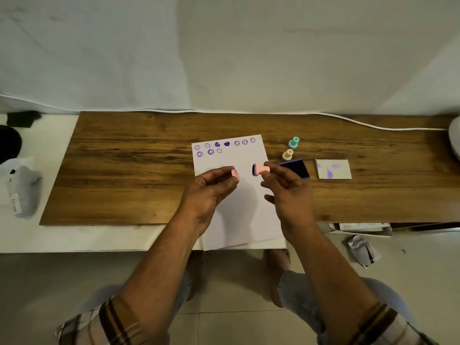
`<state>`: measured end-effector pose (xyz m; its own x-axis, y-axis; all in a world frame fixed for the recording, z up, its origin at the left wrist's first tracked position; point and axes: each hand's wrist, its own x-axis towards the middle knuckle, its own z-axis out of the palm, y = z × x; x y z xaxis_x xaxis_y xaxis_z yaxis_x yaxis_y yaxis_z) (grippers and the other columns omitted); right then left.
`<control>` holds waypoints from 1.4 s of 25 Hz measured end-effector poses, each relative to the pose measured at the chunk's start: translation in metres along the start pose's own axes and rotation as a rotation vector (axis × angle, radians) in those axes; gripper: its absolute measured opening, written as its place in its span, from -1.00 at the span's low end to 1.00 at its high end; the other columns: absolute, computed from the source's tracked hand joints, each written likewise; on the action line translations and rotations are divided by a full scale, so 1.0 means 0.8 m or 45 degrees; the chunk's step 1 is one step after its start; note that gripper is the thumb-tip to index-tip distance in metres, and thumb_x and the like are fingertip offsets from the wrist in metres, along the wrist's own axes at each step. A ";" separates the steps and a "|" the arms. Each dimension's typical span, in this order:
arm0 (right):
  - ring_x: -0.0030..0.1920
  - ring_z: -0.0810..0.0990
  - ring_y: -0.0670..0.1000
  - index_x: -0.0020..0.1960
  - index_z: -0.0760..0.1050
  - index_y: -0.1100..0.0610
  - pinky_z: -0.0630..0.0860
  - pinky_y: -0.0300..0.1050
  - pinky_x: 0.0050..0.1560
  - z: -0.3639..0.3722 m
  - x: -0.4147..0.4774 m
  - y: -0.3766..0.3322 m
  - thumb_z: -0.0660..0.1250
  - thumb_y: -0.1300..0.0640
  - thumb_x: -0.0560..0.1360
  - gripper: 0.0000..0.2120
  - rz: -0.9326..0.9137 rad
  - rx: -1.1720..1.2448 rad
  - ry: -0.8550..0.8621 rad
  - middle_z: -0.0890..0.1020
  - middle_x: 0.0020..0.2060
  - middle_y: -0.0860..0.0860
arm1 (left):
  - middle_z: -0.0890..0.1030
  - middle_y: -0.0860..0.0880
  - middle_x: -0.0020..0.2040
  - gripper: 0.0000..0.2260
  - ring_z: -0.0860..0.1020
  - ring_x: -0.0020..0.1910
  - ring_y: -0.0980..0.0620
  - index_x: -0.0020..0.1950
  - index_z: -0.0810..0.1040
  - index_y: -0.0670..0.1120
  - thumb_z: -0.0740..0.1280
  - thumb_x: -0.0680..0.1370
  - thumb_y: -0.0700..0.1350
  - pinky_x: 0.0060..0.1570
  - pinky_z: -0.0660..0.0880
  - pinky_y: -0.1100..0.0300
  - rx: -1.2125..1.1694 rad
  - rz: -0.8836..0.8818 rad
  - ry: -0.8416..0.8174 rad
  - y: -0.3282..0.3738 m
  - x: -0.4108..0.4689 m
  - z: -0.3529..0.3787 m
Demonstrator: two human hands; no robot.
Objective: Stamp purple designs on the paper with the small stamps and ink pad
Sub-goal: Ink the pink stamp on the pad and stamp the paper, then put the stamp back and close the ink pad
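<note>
A white paper lies on the wooden board, with purple smileys and hearts stamped along its top edge. My right hand holds a pink stamp sideways above the paper, its inked face pointing left. My left hand pinches a small pink cap just left of the stamp. The open purple ink pad sits right of the paper, partly hidden behind my right hand. A teal stamp and a cream stamp stand upright beyond the pad.
The ink pad's lid, smudged purple, lies right of the pad. A white cable runs along the board's back edge. A white bag sits off the board at left. Crumpled paper lies on the floor at right.
</note>
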<state>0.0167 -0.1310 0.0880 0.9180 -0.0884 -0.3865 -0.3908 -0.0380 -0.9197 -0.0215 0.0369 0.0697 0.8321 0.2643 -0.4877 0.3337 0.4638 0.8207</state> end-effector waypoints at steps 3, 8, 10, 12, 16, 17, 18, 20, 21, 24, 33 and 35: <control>0.05 0.73 -0.14 0.07 0.70 -0.20 0.71 -0.06 0.00 -0.004 0.011 -0.002 0.54 0.07 0.50 -0.79 -0.088 -0.109 -0.098 0.76 0.00 -0.25 | 0.74 0.07 0.14 -0.70 0.71 0.09 0.07 0.19 0.73 -0.05 0.57 0.46 -0.19 0.00 0.66 0.18 0.153 0.070 0.013 0.001 0.012 0.005; 0.13 0.70 -0.13 0.16 0.70 -0.15 0.69 0.13 0.15 -0.003 0.025 -0.004 0.54 0.11 0.52 -0.74 -0.224 -0.234 -0.177 0.75 0.09 -0.23 | 0.75 0.02 0.11 -0.74 0.73 0.07 -0.03 0.12 0.75 -0.06 0.55 0.45 -0.24 0.03 0.68 0.08 0.148 0.093 0.017 0.001 0.031 0.015; 0.14 0.70 -0.13 0.17 0.70 -0.13 0.69 0.16 0.17 -0.006 0.030 -0.004 0.54 0.12 0.52 -0.74 -0.216 -0.220 -0.176 0.75 0.09 -0.21 | 0.75 -0.03 0.13 -0.72 0.73 0.08 -0.09 0.11 0.75 -0.06 0.57 0.40 -0.19 0.06 0.67 0.05 0.112 0.076 -0.011 0.002 0.034 0.014; 0.14 0.70 -0.12 0.20 0.71 -0.09 0.68 0.18 0.18 -0.008 0.032 -0.004 0.53 0.12 0.52 -0.73 -0.205 -0.215 -0.184 0.75 0.10 -0.19 | 0.75 -0.06 0.13 -0.65 0.72 0.09 -0.12 0.13 0.74 -0.07 0.57 0.34 -0.12 0.06 0.67 0.04 0.096 0.072 -0.036 0.004 0.034 0.013; 0.17 0.69 -0.09 0.22 0.70 -0.04 0.67 0.20 0.19 -0.004 0.030 -0.003 0.53 0.14 0.53 -0.72 -0.227 -0.239 -0.199 0.74 0.13 -0.14 | 0.74 -0.08 0.16 -0.58 0.72 0.08 -0.14 0.18 0.72 -0.08 0.56 0.33 -0.09 0.08 0.67 0.02 0.130 0.091 -0.071 0.004 0.032 0.016; 0.17 0.69 -0.09 0.23 0.70 -0.03 0.67 0.20 0.20 -0.004 0.029 -0.002 0.53 0.15 0.53 -0.71 -0.236 -0.242 -0.201 0.74 0.14 -0.13 | 0.73 -0.08 0.17 -0.57 0.72 0.08 -0.14 0.19 0.72 -0.08 0.56 0.33 -0.09 0.09 0.66 0.01 0.140 0.097 -0.079 0.004 0.031 0.016; 0.18 0.68 -0.09 0.23 0.70 -0.03 0.66 0.19 0.22 -0.003 0.028 -0.002 0.53 0.15 0.53 -0.71 -0.244 -0.241 -0.203 0.74 0.15 -0.12 | 0.73 -0.08 0.17 -0.57 0.72 0.08 -0.14 0.19 0.72 -0.08 0.56 0.33 -0.08 0.09 0.66 0.01 0.144 0.099 -0.083 0.003 0.031 0.016; 0.18 0.68 -0.10 0.23 0.70 -0.02 0.64 0.14 0.26 -0.003 0.028 -0.003 0.53 0.15 0.53 -0.71 -0.249 -0.234 -0.207 0.74 0.15 -0.11 | 0.73 -0.08 0.17 -0.58 0.73 0.07 -0.13 0.18 0.72 -0.07 0.56 0.32 -0.08 0.09 0.67 0.01 0.143 0.096 -0.083 0.004 0.031 0.015; 0.18 0.68 -0.11 0.22 0.69 -0.03 0.64 0.11 0.27 -0.002 0.027 -0.003 0.53 0.15 0.52 -0.72 -0.251 -0.233 -0.207 0.74 0.15 -0.11 | 0.73 -0.07 0.17 -0.57 0.73 0.07 -0.13 0.19 0.72 -0.07 0.57 0.32 -0.07 0.08 0.67 0.02 0.143 0.096 -0.080 0.004 0.032 0.015; 0.17 0.68 -0.13 0.21 0.69 -0.04 0.64 0.08 0.28 -0.002 0.027 -0.004 0.53 0.15 0.52 -0.73 -0.248 -0.231 -0.216 0.74 0.13 -0.11 | 0.73 -0.08 0.17 -0.54 0.73 0.07 -0.14 0.22 0.71 -0.10 0.57 0.33 -0.07 0.07 0.67 0.02 0.143 0.094 -0.079 0.003 0.034 0.014; 0.13 0.66 -0.18 0.20 0.69 -0.07 0.53 -0.28 0.09 -0.007 0.036 0.000 0.53 0.12 0.52 -0.73 -0.278 -0.282 -0.264 0.73 0.09 -0.17 | 0.73 -0.11 0.16 -0.53 0.73 0.05 -0.14 0.23 0.70 -0.15 0.57 0.33 -0.08 0.02 0.67 0.08 0.149 0.077 -0.071 0.001 0.036 0.013; 0.07 0.65 -0.28 0.20 0.70 -0.07 0.48 -0.40 0.00 -0.008 0.039 0.002 0.53 0.10 0.52 -0.73 -0.276 -0.340 -0.264 0.72 0.06 -0.22 | 0.73 -0.11 0.16 -0.56 0.73 0.05 -0.15 0.18 0.72 -0.13 0.57 0.32 -0.07 0.02 0.68 0.08 0.163 0.076 -0.060 0.000 0.036 0.013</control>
<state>0.0446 -0.1399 0.0751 0.9644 0.1519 -0.2165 -0.1653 -0.2931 -0.9417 0.0068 0.0356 0.0589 0.8708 0.2470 -0.4251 0.3346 0.3357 0.8805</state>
